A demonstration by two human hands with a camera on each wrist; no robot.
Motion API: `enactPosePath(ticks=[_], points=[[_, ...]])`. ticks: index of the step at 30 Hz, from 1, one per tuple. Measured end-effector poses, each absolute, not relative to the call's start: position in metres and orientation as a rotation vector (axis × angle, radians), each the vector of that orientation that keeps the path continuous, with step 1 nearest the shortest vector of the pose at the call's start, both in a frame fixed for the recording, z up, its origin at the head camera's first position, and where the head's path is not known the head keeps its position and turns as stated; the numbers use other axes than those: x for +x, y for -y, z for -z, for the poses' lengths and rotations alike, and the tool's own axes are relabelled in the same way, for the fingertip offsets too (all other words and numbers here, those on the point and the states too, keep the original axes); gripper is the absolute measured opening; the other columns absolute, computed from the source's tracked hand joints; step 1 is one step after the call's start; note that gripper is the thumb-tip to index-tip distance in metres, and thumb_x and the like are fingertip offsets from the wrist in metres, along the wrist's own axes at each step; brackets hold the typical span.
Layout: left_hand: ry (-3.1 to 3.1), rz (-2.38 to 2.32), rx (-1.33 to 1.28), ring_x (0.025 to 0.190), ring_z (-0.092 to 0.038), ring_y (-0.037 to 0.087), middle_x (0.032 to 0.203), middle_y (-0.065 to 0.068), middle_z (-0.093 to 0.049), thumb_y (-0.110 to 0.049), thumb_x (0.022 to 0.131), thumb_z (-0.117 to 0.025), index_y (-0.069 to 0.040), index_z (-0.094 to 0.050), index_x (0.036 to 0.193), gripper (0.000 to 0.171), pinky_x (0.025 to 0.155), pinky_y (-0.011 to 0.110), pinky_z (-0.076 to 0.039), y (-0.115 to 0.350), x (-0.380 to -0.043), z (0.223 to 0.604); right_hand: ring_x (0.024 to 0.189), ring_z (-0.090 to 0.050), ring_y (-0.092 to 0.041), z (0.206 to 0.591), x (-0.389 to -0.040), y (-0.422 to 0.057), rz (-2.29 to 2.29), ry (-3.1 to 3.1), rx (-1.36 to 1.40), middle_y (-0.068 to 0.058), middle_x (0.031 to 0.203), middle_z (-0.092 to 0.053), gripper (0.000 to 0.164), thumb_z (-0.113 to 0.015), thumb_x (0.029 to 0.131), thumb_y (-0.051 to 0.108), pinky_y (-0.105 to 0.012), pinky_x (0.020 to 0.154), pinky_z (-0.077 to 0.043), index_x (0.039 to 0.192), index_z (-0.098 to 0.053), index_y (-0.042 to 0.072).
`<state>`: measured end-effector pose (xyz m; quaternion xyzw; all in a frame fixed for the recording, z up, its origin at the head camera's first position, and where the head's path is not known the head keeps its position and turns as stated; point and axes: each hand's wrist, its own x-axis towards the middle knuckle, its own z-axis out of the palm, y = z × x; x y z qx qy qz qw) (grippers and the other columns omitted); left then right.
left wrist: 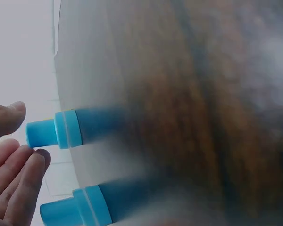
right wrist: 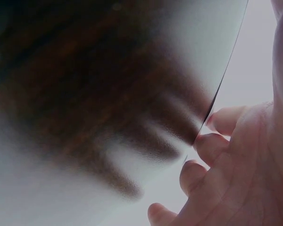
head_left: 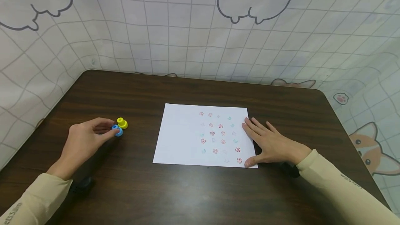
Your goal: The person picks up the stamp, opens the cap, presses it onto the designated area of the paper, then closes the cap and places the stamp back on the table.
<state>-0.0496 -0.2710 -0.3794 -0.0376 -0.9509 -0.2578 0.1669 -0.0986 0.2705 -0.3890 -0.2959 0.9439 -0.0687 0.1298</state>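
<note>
My left hand (head_left: 83, 141) is at the left of the table, its thumb and fingertips around the small knob of a blue toy stamp (head_left: 117, 130). In the left wrist view, that stamp (left wrist: 68, 129) stands on its wide base, with a gap between thumb and knob and the fingertips right beside it. Just behind stands a yellow stamp (head_left: 122, 123). My right hand (head_left: 275, 145) lies flat with spread fingers over the right edge of a white paper sheet (head_left: 178, 134). Rows of small red, pink and pale blue prints (head_left: 218, 133) cover its right half.
The dark wooden table (head_left: 200, 193) has a rounded back edge. A white gridded cloth (head_left: 150, 27) with cartoon animals hangs behind it and along the sides. The sheet lies between the two hands, right of the stamps.
</note>
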Motion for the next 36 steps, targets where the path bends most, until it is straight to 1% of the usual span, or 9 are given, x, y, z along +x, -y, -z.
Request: enactPosePath(ticks=[3, 8, 15, 21, 28, 31, 33, 35, 36], points=[[2.699, 0.717, -0.109, 0.084, -0.079, 0.035, 0.102, 0.018, -0.081, -0.027, 0.085, -0.086, -0.006, -0.077, 0.108, 0.033, 0.062, 0.006, -0.048, 0.2706, -0.0505, 0.3790, 0.161, -0.014, -0.045, 0.3893, -0.0989, -0.2702, 0.197, -2.742, -0.865, -0.017, 0.175, -0.014, 0.133, -0.073, 0.069, 0.082, -0.078, 0.122, -0.013, 0.165, -0.020, 0.007], [2.720, 0.714, -0.106, 0.085, -0.079, 0.036, 0.102, 0.019, -0.080, -0.029, 0.086, -0.085, -0.005, -0.076, 0.109, 0.034, 0.062, 0.015, -0.054, 0.2712, -0.0508, 0.3791, 0.161, -0.014, -0.045, 0.3886, -0.0991, -0.2701, 0.191, -2.742, -0.864, -0.017, 0.175, -0.014, 0.134, -0.073, 0.069, 0.082, -0.078, 0.122, -0.014, 0.165, -0.020, 0.006], [2.742, 0.714, -0.099, 0.086, -0.078, 0.035, 0.100, 0.019, -0.080, -0.030, 0.087, -0.084, -0.004, -0.076, 0.109, 0.035, 0.063, 0.014, -0.053, 0.2719, -0.0510, 0.3806, 0.161, -0.014, -0.045, 0.3882, -0.0989, -0.2699, 0.185, -2.747, -0.864, -0.018, 0.175, -0.015, 0.133, -0.073, 0.069, 0.082, -0.078, 0.122, -0.014, 0.165, -0.021, 0.006], [2.773, 0.721, -0.099, 0.088, -0.078, 0.036, 0.100, 0.020, -0.080, -0.024, 0.089, -0.083, -0.003, -0.076, 0.109, 0.031, 0.063, 0.021, -0.058, 0.2712, -0.0521, 0.3817, 0.161, -0.014, -0.045, 0.3895, -0.0981, -0.2701, 0.196, -2.745, -0.867, -0.018, 0.174, -0.015, 0.133, -0.073, 0.069, 0.082, -0.078, 0.122, -0.015, 0.165, -0.021, 0.006], [2.785, 0.747, -0.103, 0.090, -0.078, 0.036, 0.100, 0.021, -0.080, -0.022, 0.089, -0.083, -0.003, -0.076, 0.111, 0.030, 0.062, 0.018, -0.057, 0.2713, -0.0540, 0.3831, 0.161, -0.014, -0.046, 0.3875, -0.0976, -0.2696, 0.200, -2.743, -0.859, -0.018, 0.174, -0.015, 0.133, -0.074, 0.069, 0.081, -0.078, 0.123, -0.015, 0.165, -0.021, 0.005], [2.796, 0.749, -0.096, 0.091, -0.078, 0.037, 0.101, 0.022, -0.080, -0.021, 0.089, -0.082, -0.002, -0.076, 0.113, 0.031, 0.064, 0.023, -0.060, 0.2711, -0.0538, 0.3834, 0.161, -0.014, -0.046, 0.3870, -0.0975, -0.2693, 0.203, -2.743, -0.859, -0.018, 0.174, -0.015, 0.133, -0.074, 0.069, 0.081, -0.077, 0.123, -0.014, 0.165, -0.021, 0.005], [2.804, 0.755, -0.098, 0.092, -0.078, 0.038, 0.103, 0.022, -0.079, -0.020, 0.089, -0.082, -0.001, -0.075, 0.113, 0.031, 0.068, 0.031, -0.063, 0.2709, -0.0535, 0.3836, 0.161, -0.014, -0.046, 0.3869, -0.0974, -0.2692, 0.205, -2.743, -0.858, -0.018, 0.174, -0.015, 0.133, -0.074, 0.069, 0.081, -0.077, 0.123, -0.014, 0.165, -0.021, 0.005], [2.810, 0.750, -0.097, 0.092, -0.078, 0.037, 0.103, 0.022, -0.079, -0.020, 0.089, -0.082, -0.001, -0.075, 0.113, 0.031, 0.069, 0.036, -0.064, 0.2707, -0.0530, 0.3837, 0.161, -0.014, -0.046, 0.3872, -0.0973, -0.2691, 0.207, -2.742, -0.860, -0.018, 0.174, -0.015, 0.133, -0.074, 0.069, 0.081, -0.077, 0.123, -0.014, 0.165, -0.021, 0.005], [2.812, 0.749, -0.098, 0.092, -0.078, 0.037, 0.103, 0.022, -0.079, -0.020, 0.089, -0.082, -0.001, -0.075, 0.113, 0.031, 0.070, 0.036, -0.064, 0.2707, -0.0528, 0.3837, 0.161, -0.014, -0.046, 0.3874, -0.0973, -0.2691, 0.209, -2.742, -0.860, -0.018, 0.174, -0.015, 0.133, -0.074, 0.069, 0.081, -0.077, 0.123, -0.014, 0.165, -0.021, 0.005]])
